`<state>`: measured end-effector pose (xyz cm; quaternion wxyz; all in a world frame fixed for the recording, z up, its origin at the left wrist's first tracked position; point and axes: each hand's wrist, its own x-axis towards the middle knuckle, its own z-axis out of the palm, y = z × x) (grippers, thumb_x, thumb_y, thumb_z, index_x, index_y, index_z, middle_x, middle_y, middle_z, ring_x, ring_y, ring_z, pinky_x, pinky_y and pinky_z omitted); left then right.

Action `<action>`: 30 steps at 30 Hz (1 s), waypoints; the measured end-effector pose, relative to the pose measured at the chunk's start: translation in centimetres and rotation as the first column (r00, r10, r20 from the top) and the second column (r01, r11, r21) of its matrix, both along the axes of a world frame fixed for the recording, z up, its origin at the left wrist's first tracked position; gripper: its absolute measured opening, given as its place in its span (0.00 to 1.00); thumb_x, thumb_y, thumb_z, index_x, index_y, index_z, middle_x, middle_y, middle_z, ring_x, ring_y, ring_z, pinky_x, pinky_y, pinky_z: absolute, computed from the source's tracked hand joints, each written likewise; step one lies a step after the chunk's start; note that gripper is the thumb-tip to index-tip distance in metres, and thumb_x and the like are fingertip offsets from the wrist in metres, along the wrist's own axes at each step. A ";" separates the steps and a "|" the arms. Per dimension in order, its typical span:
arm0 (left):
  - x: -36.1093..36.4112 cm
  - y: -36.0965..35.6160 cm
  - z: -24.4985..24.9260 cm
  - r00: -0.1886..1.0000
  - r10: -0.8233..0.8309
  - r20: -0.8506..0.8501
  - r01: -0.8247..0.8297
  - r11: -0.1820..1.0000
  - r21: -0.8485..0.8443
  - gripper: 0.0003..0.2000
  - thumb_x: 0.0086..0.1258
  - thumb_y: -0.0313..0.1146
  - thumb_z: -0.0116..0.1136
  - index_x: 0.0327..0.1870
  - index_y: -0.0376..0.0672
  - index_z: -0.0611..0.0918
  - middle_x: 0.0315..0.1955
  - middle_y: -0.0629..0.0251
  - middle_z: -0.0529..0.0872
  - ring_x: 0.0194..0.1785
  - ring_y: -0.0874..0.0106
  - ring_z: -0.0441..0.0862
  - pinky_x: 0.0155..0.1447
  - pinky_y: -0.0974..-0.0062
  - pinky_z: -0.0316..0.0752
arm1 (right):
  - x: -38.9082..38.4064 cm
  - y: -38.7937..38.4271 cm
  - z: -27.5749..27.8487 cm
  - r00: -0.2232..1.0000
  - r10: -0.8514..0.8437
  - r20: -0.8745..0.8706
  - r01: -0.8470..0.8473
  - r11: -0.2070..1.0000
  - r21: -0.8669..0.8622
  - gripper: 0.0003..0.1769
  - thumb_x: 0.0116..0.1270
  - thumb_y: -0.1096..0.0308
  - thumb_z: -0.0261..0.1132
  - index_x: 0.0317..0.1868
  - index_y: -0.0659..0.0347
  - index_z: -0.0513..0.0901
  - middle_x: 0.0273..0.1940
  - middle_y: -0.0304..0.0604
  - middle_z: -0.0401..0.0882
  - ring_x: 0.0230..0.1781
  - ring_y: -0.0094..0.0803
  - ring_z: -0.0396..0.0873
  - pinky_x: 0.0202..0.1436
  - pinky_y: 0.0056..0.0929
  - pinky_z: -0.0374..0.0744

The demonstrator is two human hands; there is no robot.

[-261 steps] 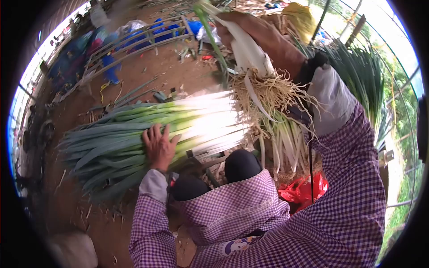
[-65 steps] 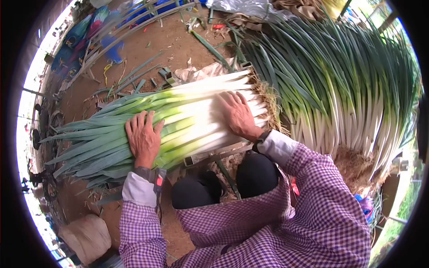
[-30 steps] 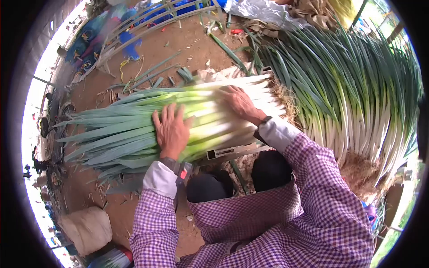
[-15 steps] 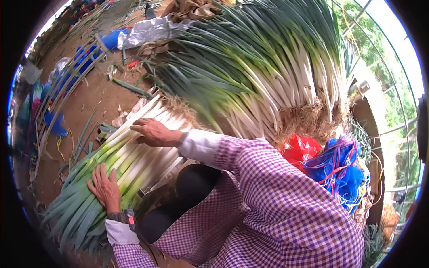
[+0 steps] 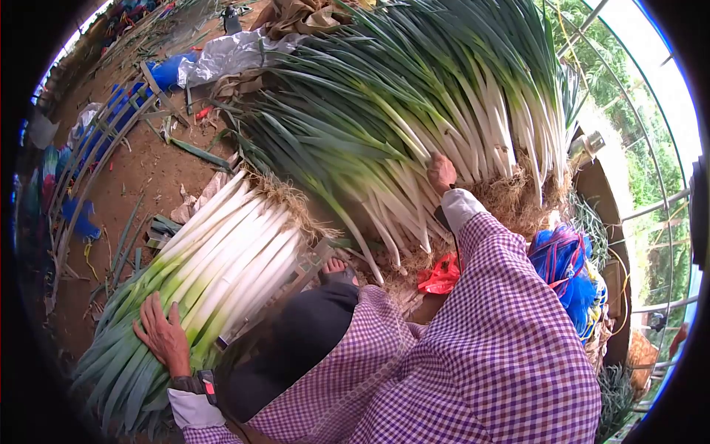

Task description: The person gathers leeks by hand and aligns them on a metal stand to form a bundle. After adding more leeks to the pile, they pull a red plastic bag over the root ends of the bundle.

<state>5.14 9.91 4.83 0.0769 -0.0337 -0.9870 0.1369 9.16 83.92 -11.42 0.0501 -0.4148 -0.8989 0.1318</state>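
Note:
My left hand (image 5: 164, 333) lies open, fingers spread, on the green leaves of a bundle of long green onions (image 5: 222, 255). The bundle's white stalks run up to the roots near the middle of the view. My right hand (image 5: 441, 172) is closed at the white stalks of a big pile of green onions (image 5: 355, 140), seemingly round a green onion stalk; its fingertips are partly hidden. The pile's hairy roots (image 5: 518, 196) lie just right of that hand.
A red plastic bag (image 5: 440, 274) is beside my right forearm, with blue netting (image 5: 562, 259) to its right. A curved metal frame (image 5: 96, 170), white sheeting (image 5: 229, 59) and loose leaves lie on the dirt floor (image 5: 155, 170). My foot (image 5: 336, 268) shows between the onions.
My right hand has left the bundle's white stalks and moved right to the large pile, where it is now closed. My left hand has stayed on the leaves.

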 end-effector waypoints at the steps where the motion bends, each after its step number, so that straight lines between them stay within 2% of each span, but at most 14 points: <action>1: 0.0 0.1 0.1 1.000 0.004 0.004 -0.004 1.000 0.000 0.25 0.81 0.48 0.56 0.75 0.50 0.73 0.73 0.67 0.75 0.78 0.66 0.68 0.82 0.48 0.53 | -0.1 0.5 -0.4 0.999 0.031 -0.028 -0.030 0.999 0.041 0.19 0.67 0.57 0.66 0.55 0.53 0.87 0.47 0.55 0.87 0.50 0.57 0.85 0.54 0.55 0.81; 3: 0.0 0.2 0.2 1.000 0.010 0.014 -0.010 1.000 -0.003 0.25 0.81 0.48 0.56 0.75 0.50 0.73 0.73 0.67 0.75 0.78 0.66 0.68 0.82 0.48 0.53 | -0.3 0.4 -1.0 0.992 0.095 -0.078 -0.085 0.989 0.123 0.21 0.68 0.48 0.69 0.50 0.56 0.88 0.43 0.58 0.88 0.47 0.60 0.86 0.51 0.56 0.82; 6: -0.1 0.1 0.0 1.000 0.007 0.010 -0.007 1.000 -0.014 0.25 0.81 0.48 0.55 0.75 0.50 0.73 0.73 0.67 0.75 0.78 0.66 0.68 0.82 0.48 0.53 | -1.4 1.1 0.3 0.998 0.061 0.007 -0.060 0.998 -0.016 0.22 0.68 0.47 0.70 0.49 0.56 0.89 0.45 0.60 0.88 0.48 0.60 0.86 0.52 0.55 0.82; 7: -0.1 0.0 0.0 1.000 0.006 0.009 -0.006 1.000 -0.017 0.25 0.82 0.48 0.55 0.75 0.50 0.73 0.73 0.67 0.75 0.78 0.66 0.68 0.82 0.48 0.53 | -1.6 1.8 1.0 0.994 0.105 0.036 -0.102 0.992 -0.080 0.24 0.66 0.46 0.72 0.50 0.58 0.89 0.48 0.61 0.88 0.50 0.59 0.86 0.56 0.53 0.82; 10: 0.0 -0.1 -0.1 1.000 0.001 0.010 -0.001 1.000 -0.020 0.25 0.82 0.48 0.55 0.75 0.50 0.73 0.73 0.67 0.76 0.78 0.66 0.68 0.81 0.47 0.53 | -1.8 1.9 1.5 0.990 0.087 0.114 -0.069 0.985 -0.157 0.19 0.67 0.54 0.66 0.51 0.57 0.90 0.52 0.59 0.88 0.57 0.57 0.85 0.62 0.52 0.82; 11: 0.0 -0.1 -0.1 1.000 0.001 0.011 -0.001 1.000 -0.020 0.25 0.82 0.48 0.55 0.75 0.50 0.73 0.73 0.67 0.76 0.78 0.66 0.68 0.81 0.47 0.53 | -1.9 1.5 0.8 0.995 0.051 0.087 -0.041 0.993 -0.112 0.20 0.67 0.56 0.64 0.52 0.59 0.89 0.54 0.59 0.88 0.58 0.56 0.85 0.63 0.52 0.81; 14: -0.1 -0.1 0.0 1.000 0.004 0.007 -0.004 1.000 -0.019 0.25 0.82 0.48 0.55 0.75 0.50 0.73 0.73 0.66 0.76 0.78 0.65 0.68 0.81 0.47 0.54 | -2.5 2.5 -2.2 0.999 -0.011 0.037 0.011 1.000 -0.017 0.27 0.66 0.47 0.74 0.50 0.63 0.88 0.54 0.61 0.86 0.57 0.57 0.84 0.62 0.49 0.81; 18: -0.2 -0.3 -0.3 1.000 -0.009 -0.009 0.009 1.000 -0.020 0.25 0.81 0.48 0.55 0.75 0.50 0.73 0.72 0.66 0.76 0.78 0.65 0.68 0.81 0.47 0.54 | -2.8 1.9 0.6 0.983 0.056 0.173 -0.019 0.978 -0.206 0.31 0.63 0.45 0.76 0.51 0.65 0.87 0.54 0.60 0.86 0.59 0.53 0.84 0.60 0.46 0.81; 21: -0.2 -0.1 -0.2 1.000 -0.001 -0.006 0.000 1.000 -0.028 0.25 0.81 0.49 0.55 0.74 0.50 0.74 0.72 0.66 0.76 0.77 0.65 0.68 0.81 0.47 0.54 | -2.0 1.3 1.2 0.996 0.024 0.084 -0.008 0.982 -0.188 0.33 0.61 0.43 0.78 0.51 0.65 0.87 0.56 0.59 0.86 0.60 0.51 0.84 0.60 0.45 0.80; 24: -0.2 -0.2 -0.3 1.000 -0.003 -0.012 0.003 1.000 -0.014 0.25 0.81 0.49 0.55 0.74 0.50 0.74 0.71 0.67 0.76 0.77 0.66 0.68 0.80 0.46 0.55 | -1.1 0.9 2.8 0.994 0.111 -0.020 -0.113 0.969 -0.218 0.35 0.56 0.41 0.78 0.53 0.62 0.87 0.54 0.58 0.88 0.57 0.52 0.86 0.60 0.48 0.82; 25: -0.1 -0.4 -0.4 1.000 -0.007 -0.022 0.007 1.000 -0.016 0.25 0.81 0.49 0.55 0.74 0.50 0.74 0.71 0.67 0.76 0.77 0.66 0.68 0.80 0.46 0.55 | -1.2 0.2 3.5 0.997 0.072 -0.033 -0.076 0.980 -0.184 0.35 0.55 0.41 0.79 0.53 0.59 0.88 0.54 0.55 0.88 0.56 0.53 0.86 0.60 0.48 0.81; 28: -0.2 -0.6 -0.7 0.999 -0.021 -0.037 0.020 1.000 -0.021 0.25 0.81 0.50 0.56 0.73 0.50 0.74 0.71 0.67 0.76 0.77 0.66 0.69 0.80 0.46 0.55 | -1.4 -1.1 5.6 0.990 0.101 -0.100 -0.116 0.982 -0.152 0.34 0.55 0.42 0.79 0.54 0.56 0.88 0.52 0.54 0.89 0.56 0.52 0.86 0.59 0.48 0.82; 30: -0.3 -0.5 -0.6 0.999 -0.013 -0.038 0.012 1.000 -0.013 0.26 0.80 0.50 0.56 0.73 0.50 0.74 0.70 0.68 0.77 0.77 0.66 0.69 0.80 0.46 0.55 | -2.3 -2.1 5.7 0.971 0.186 -0.147 -0.208 0.966 -0.153 0.33 0.56 0.48 0.78 0.60 0.53 0.84 0.51 0.55 0.89 0.54 0.52 0.86 0.55 0.49 0.82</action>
